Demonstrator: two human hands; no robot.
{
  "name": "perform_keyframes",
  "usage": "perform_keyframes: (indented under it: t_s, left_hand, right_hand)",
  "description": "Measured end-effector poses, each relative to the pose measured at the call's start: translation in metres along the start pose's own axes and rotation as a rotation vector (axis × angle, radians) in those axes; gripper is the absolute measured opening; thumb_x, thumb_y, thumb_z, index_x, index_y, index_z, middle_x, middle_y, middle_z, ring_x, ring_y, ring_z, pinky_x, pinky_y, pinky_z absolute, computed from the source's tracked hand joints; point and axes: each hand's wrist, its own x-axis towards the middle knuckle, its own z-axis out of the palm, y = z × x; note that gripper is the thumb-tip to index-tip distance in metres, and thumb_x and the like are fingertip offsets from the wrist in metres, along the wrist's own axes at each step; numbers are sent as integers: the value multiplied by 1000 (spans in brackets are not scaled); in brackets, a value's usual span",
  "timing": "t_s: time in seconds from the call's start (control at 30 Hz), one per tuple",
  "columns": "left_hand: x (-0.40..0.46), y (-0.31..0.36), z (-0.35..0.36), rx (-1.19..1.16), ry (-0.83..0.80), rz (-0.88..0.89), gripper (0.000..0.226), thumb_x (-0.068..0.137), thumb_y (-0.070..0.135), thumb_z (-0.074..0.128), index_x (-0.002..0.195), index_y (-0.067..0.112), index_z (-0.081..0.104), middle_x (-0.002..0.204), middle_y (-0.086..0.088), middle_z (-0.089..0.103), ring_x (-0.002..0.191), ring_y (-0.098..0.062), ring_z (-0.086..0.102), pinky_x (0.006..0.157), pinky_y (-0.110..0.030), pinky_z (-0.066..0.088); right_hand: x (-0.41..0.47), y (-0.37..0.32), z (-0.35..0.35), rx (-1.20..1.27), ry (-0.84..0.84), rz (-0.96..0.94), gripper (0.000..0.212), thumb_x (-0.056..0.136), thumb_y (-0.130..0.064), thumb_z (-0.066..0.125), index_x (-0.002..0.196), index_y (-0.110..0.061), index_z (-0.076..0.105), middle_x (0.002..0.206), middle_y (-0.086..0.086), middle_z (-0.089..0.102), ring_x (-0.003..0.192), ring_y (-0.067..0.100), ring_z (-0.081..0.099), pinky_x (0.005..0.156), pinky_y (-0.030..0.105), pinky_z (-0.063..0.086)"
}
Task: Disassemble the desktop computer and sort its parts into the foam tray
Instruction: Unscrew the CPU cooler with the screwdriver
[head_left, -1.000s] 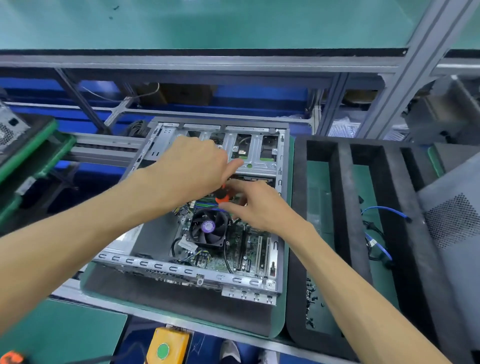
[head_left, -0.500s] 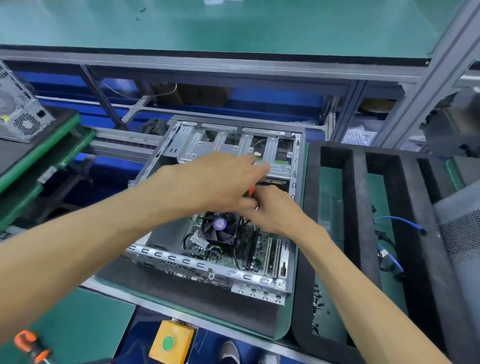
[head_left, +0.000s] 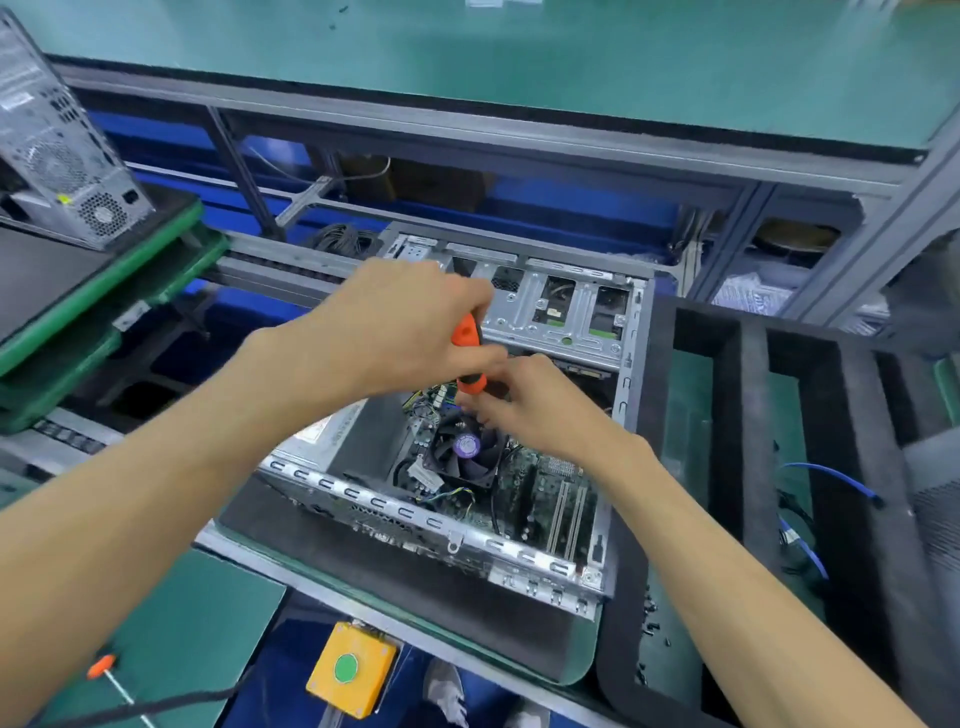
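Open desktop computer (head_left: 524, 306) lying side-up on black mat, beside foam tray (head_left: 748, 415), left hand (head_left: 384, 332) gripping orange screwdriver (head_left: 467, 358), right hand (head_left: 540, 405) pinching its lower end above purple-labelled fan (head_left: 465, 452), label writing unreadable

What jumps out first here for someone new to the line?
Both hands meet over the open computer case at centre: the left hand grips an orange-handled screwdriver while the right hand pinches its lower end just above the black CPU fan. Right of the case lies the black foam tray, with blue cables in one compartment. A yellow box with a green button sits at the bench's near edge.
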Motion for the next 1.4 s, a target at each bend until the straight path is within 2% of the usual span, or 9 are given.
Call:
perform_keyframes:
  t_s: [0.07, 0.27, 0.43, 0.6, 0.7, 0.8, 1.03, 1.17, 1.4]
  left_hand:
    - [-8, -22, -14, 45, 113, -79, 47, 82, 73, 39, 74, 28, 47, 53, 10, 39, 52, -18, 40, 50, -28, 21]
    - [-39, -44, 20, -7, -127, -279, 46, 87, 70, 44, 77, 26, 52, 60, 6, 50, 56, -10, 45, 50, -29, 29]
    - [-46, -50, 38, -27, -106, -312, 52, 82, 74, 35, 74, 24, 48, 55, 5, 48, 52, -11, 46, 47, -27, 26]
    - [-43, -52, 35, -36, -71, -314, 49, 85, 70, 41, 68, 23, 43, 56, 3, 48, 53, -13, 46, 47, -28, 24]
    - [-42, -53, 33, -30, -65, -321, 48, 88, 66, 47, 67, 23, 44, 57, 3, 47, 53, -12, 45, 47, -28, 24]
    - [-41, -52, 35, -36, -99, -324, 46, 88, 63, 51, 69, 21, 48, 58, 3, 49, 54, -14, 47, 47, -27, 26]
    - [-40, -56, 34, -15, -83, -335, 45, 85, 63, 51, 70, 21, 50, 61, 1, 52, 56, -16, 49, 47, -26, 25]
    - [-41, -53, 34, -35, -89, -330, 44, 85, 61, 51, 66, 22, 44, 61, 1, 48, 55, -15, 45, 47, -27, 23]
    - [-40, -53, 32, -39, -76, -333, 45, 85, 62, 52, 72, 18, 54, 60, 1, 51, 54, -15, 47, 47, -26, 24]
  right_hand:
    - [15, -18, 7, 154, 15, -73, 16, 99, -27, 60, 87, -23, 70, 72, -4, 72, 71, 19, 71, 71, 39, 57]
    - [42, -20, 49, 55, -197, -114, 20, 105, -21, 53, 97, -15, 70, 84, 2, 76, 76, 14, 73, 76, 34, 57]
    - [48, -13, 60, 89, -223, -125, 22, 105, -16, 51, 94, -12, 69, 80, -5, 74, 71, 5, 73, 71, 19, 57]
    - [47, -12, 57, 123, -183, -145, 21, 104, -21, 55, 93, -14, 72, 75, -10, 73, 67, 11, 70, 71, 33, 56]
    - [47, -11, 54, 111, -148, -110, 26, 101, -36, 62, 89, -19, 78, 48, -14, 51, 46, 14, 42, 52, 30, 36]
    - [46, -9, 55, 97, -156, -76, 40, 98, -43, 64, 74, -12, 73, 45, -6, 33, 47, 15, 27, 52, 35, 26]
    - [45, -11, 59, 155, -162, -91, 39, 98, -47, 63, 80, -16, 77, 53, 10, 49, 49, 25, 34, 51, 40, 34]
    - [46, -10, 59, 134, -172, -76, 34, 97, -46, 64, 87, -17, 80, 71, 15, 71, 67, 41, 62, 64, 48, 53]
    - [45, -8, 59, 130, -112, -103, 32, 97, -45, 66, 66, -37, 69, 48, -5, 54, 45, 18, 36, 49, 35, 36]
